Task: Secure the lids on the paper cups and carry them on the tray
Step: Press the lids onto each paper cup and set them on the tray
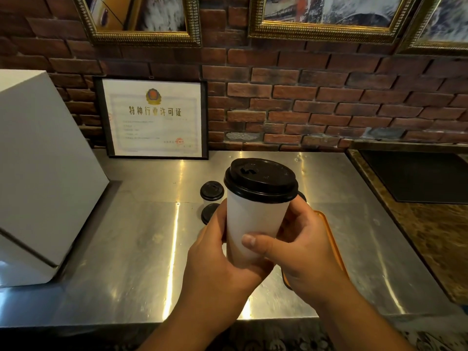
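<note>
A white paper cup (253, 224) is held up in the air over a shiny metal counter (141, 249). The cup is plain and tall, and it is kept upright. A black lid (260, 179) is sat on top of it, round, with a small drinking slot near the far side. The lid is seen pressed down all the way round the rim.

The cup is gripped by both hands. The left hand (215, 247) is wrapped round its left side and bottom. The right hand (301, 249) is curled round its right side, with the thumb laid across the front.

Two more black lids (212, 190) (210, 213) are seen on the counter just behind the left hand; their cups are mostly hidden. One orange tray (331, 239) is peeking out under the right hand, and only its edge is shown.

One white box (43, 173) is stood at the left. One framed paper (154, 117) is leaned on the brick wall (329, 97).
</note>
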